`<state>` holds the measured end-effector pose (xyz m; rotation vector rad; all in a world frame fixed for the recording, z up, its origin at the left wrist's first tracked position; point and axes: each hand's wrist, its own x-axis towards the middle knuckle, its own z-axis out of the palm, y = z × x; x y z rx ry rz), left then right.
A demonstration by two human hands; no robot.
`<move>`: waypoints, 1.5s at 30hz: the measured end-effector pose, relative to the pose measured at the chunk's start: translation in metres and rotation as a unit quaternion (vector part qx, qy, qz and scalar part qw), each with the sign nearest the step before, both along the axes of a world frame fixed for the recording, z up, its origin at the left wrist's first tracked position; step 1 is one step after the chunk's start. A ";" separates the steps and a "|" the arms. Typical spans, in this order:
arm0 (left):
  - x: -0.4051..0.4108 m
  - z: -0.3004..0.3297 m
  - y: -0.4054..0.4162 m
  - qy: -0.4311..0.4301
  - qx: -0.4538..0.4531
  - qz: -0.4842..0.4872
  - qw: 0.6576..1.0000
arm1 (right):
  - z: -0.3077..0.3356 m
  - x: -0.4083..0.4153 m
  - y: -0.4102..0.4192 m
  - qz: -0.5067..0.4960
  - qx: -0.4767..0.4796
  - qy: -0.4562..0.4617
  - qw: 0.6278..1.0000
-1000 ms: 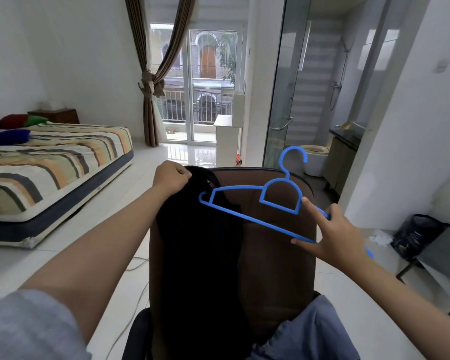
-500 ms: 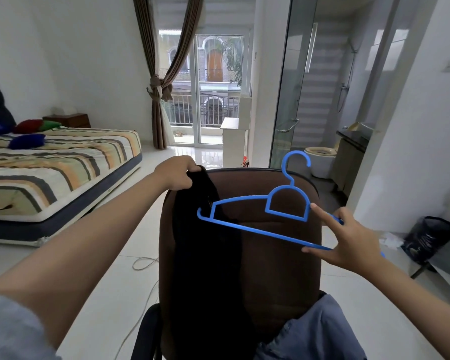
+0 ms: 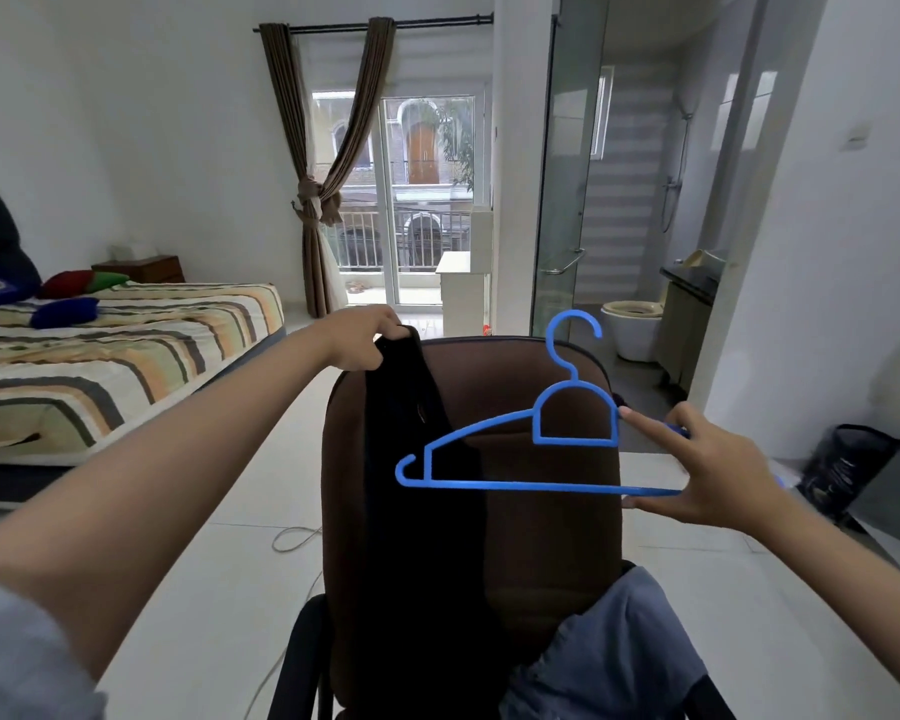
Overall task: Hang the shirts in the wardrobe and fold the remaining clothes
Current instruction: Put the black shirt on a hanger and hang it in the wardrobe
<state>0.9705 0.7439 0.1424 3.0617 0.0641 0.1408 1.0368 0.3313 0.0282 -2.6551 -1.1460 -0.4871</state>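
Chair (image 3: 541, 511) at centre foreground, serving as landmark. Dark garment (image 3: 417, 511) draped over the chair's back, on its left half; left hand (image 3: 365, 340) at the garment's top, above the chair's upper left corner. Hanger (image 3: 515, 454) in front of the chair's back, right hand (image 3: 707, 475) at the hanger's right end. Second garment (image 3: 609, 652) at the chair's lower right. Bed (image 3: 126, 356) left of the chair; balcony door (image 3: 417, 200) behind it; toilet (image 3: 635, 330) behind, to the right.

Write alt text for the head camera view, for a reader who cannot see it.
A person's left hand grips a black garment draped over a brown chair back while the right hand holds a blue plastic hanger beside it. A striped bed stands left, a glass-walled bathroom right.
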 end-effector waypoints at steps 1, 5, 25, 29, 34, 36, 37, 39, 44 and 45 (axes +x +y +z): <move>-0.002 0.003 -0.003 -0.002 0.003 0.001 1.000 | 0.002 -0.003 -0.004 0.003 0.003 -0.004 1.000; -0.010 0.011 -0.015 -0.012 -0.008 0.000 1.000 | 0.010 -0.013 -0.016 0.000 0.067 -0.035 0.997; -0.053 0.080 -0.132 -0.106 -0.227 -0.014 0.968 | 0.080 -0.045 0.032 -0.064 0.085 -0.260 0.960; -0.062 0.094 -0.154 -0.089 -0.252 -0.025 0.963 | 0.095 -0.044 0.048 -0.059 0.062 -0.272 0.959; -0.073 0.112 -0.159 -0.087 -0.210 -0.024 0.973 | 0.105 -0.043 0.052 -0.040 0.095 -0.279 0.955; -0.078 0.117 -0.153 -0.077 -0.133 -0.026 0.988 | 0.107 -0.043 0.049 -0.032 0.117 -0.287 0.950; -0.079 0.118 -0.148 -0.078 -0.083 -0.022 0.993 | 0.109 -0.042 0.048 -0.027 0.125 -0.292 0.948; -0.081 0.116 -0.138 -0.096 -0.046 -0.030 0.994 | 0.111 -0.042 0.047 -0.015 0.140 -0.303 0.943; -0.082 0.101 -0.123 -0.180 -0.169 -0.132 0.960 | 0.114 -0.042 0.044 0.014 0.172 -0.334 0.927; -0.082 0.101 -0.123 -0.197 -0.179 -0.135 0.955 | 0.115 -0.042 0.045 0.023 0.179 -0.338 0.924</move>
